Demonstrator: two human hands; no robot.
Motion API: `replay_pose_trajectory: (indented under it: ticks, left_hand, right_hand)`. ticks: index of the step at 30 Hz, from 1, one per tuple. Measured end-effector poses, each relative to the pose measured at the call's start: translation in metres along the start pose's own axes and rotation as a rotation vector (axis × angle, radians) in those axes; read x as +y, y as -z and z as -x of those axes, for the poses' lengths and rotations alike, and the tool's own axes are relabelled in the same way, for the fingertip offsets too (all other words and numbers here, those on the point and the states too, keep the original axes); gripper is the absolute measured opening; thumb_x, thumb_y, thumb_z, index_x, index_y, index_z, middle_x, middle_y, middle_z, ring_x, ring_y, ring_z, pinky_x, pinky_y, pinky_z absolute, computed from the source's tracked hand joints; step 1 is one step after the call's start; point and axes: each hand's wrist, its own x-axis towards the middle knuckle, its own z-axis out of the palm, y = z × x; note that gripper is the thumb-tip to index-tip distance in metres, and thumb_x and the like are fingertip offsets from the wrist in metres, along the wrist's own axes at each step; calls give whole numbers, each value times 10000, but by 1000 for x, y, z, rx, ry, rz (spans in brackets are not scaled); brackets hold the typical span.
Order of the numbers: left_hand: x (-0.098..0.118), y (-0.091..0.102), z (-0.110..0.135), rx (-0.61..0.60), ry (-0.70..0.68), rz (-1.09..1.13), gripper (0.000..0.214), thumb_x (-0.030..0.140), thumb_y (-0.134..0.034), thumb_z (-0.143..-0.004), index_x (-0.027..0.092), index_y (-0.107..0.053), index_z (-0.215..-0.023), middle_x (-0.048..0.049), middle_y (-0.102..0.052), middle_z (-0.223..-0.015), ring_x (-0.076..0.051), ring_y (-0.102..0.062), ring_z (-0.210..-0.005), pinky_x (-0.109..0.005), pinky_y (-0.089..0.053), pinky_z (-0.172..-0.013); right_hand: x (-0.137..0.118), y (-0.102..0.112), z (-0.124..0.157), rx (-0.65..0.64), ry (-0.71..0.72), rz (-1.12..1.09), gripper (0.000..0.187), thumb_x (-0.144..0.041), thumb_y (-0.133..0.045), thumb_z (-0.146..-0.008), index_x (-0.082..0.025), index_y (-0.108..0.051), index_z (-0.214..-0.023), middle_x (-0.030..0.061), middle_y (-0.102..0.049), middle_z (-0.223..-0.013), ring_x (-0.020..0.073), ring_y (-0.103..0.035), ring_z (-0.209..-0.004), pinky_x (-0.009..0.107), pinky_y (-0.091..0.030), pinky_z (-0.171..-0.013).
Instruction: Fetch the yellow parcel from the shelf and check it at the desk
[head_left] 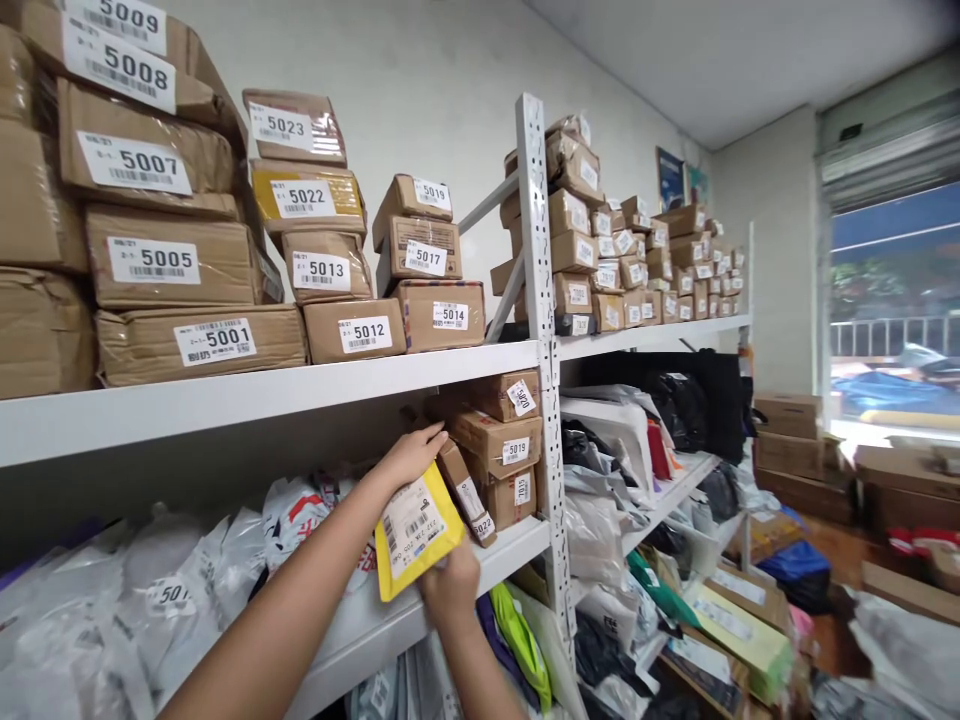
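Note:
A yellow padded mailer (417,535) with a white shipping label is tilted in front of the middle shelf. My right hand (454,580) grips its lower right corner, the fingers partly hidden behind it. At the mailer's top edge is my left hand (412,456), its fingers stretched to the right toward a narrow brown box (466,495) labelled 5022. That box leans against a stack of cartons, among them one marked 5019 (499,443) and one marked 5020 (510,396). White plastic parcels (169,590) lie on the same shelf, left of my arms.
Numbered cartons (155,262) line the upper shelf (300,388). A white perforated post (551,450) rises right of my hands. Beyond it, another rack holds small boxes and bagged parcels (600,530). Boxes (787,440) and bags cover the floor at the right. Bright green packaging (521,630) hangs below.

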Motion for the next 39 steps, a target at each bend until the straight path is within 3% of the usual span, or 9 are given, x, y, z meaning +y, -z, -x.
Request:
replay_pose_trajectory:
  ticks: [3, 6, 11, 14, 17, 22, 27, 33, 39]
  left_hand:
    - [8, -8, -11, -23, -57, 16, 557, 423, -334, -923, 153, -435, -1400, -63, -418, -1455, -191, -381, -1351, -264, -267, -1118]
    - [5, -12, -13, -29, -72, 39, 554, 422, -319, -933, 165, -411, -1415, -68, -450, -1442, -197, -418, -1326, -270, -304, -1098]
    - [-25, -9, 10, -31, 84, 15, 607, 381, -130, -949, 77, -150, -1474, -144, -691, -972, -209, -667, -753, -309, -512, -677]
    - [-34, -8, 32, -68, 115, -100, 604, 305, -448, -851, 71, -336, -1396, -171, -680, -988, -264, -661, -861, -342, -496, -748]
    - [-21, -13, 48, -100, 71, -397, 746, 289, -613, -747, 169, -330, -1427, -163, -672, -1069, -347, -630, -1007, -422, -486, -824]
    - [7, -35, 49, -50, -10, -836, 568, 314, -654, -766, 75, -512, -1262, -219, -583, -1179, -333, -658, -900, -410, -535, -730]
    - [-5, -47, 44, -201, -107, -880, 586, 429, -717, -715, 42, -606, -1142, -228, -598, -1167, -340, -641, -953, -418, -534, -813]
    - [-9, -44, 47, -234, -121, -925, 398, 209, -619, -750, 112, -630, -1136, -203, -612, -1168, -314, -643, -981, -411, -534, -822]
    - [-2, -42, 45, -292, -143, -960, 365, 98, -531, -771, 82, -648, -1116, -233, -632, -1143, -317, -638, -1009, -410, -526, -827]
  right_hand:
    - [19, 28, -12, 260, -112, 188, 352, -352, -553, -818, -127, -507, -1086, 138, -598, -963, 265, -559, -921, 396, -467, -796]
    - [35, 47, -27, 21, -209, 318, 425, -443, -530, -830, -124, -501, -1110, 150, -607, -989, 289, -574, -942, 398, -470, -781]
    - [39, 56, -37, -155, -250, 455, 340, -494, -522, -830, -165, -519, -916, 100, -596, -885, 253, -596, -821, 335, -469, -664]
    - [32, 56, -40, -221, -247, 501, 280, -434, -559, -820, -161, -538, -875, 94, -601, -870, 246, -594, -798, 331, -471, -658]
    - [24, 56, -44, -249, -197, 510, 208, -325, -578, -816, -152, -590, -931, 92, -619, -885, 256, -586, -861, 348, -477, -728]
    - [15, 50, -49, -211, -147, 477, 231, -295, -577, -829, -169, -627, -1017, 84, -625, -940, 242, -575, -898, 320, -461, -739]
    - [11, 48, -54, -277, -277, 390, 242, -325, -526, -857, -173, -622, -1019, 70, -642, -972, 212, -627, -845, 279, -431, -653]
    - [9, 53, -58, -239, -381, 308, 276, -303, -560, -813, -138, -623, -1024, 111, -641, -987, 251, -622, -934, 327, -467, -782]
    - [7, 64, -49, -251, -505, 381, 380, -483, -544, -808, -162, -640, -988, 118, -641, -854, 287, -642, -808, 355, -458, -673]
